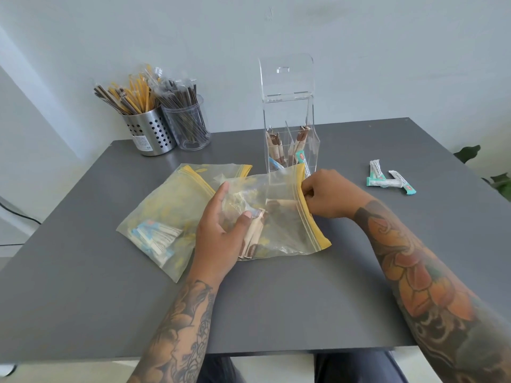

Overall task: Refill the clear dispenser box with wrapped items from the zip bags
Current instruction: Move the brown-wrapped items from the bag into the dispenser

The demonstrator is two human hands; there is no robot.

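**Opening the second zip bag at the bench**

At the far left stand a perforated steel cup (150,134) and a clear cup (190,125), both stuffed with wrapped sticks. Nearer, one zip bag (163,217) lies flat with blue-and-white packets inside. The left hand (221,233) clamps the body of the upper zip bag (279,214), its grip closed on the plastic and the brown packets (253,233) within. The right hand (329,193) pinches that bag's yellow zip strip (311,217); its grip is narrow, on the seal. Behind stands the clear dispenser box (289,134), lid raised, only partly filled. Loose teal-ended packets (387,179) lie at the right.

The likely trouble: a hard tug on the seal could jerk the bag and spill packets across the bench (276,299), or swing the right hand back into the tall, light box just behind it and tip it.
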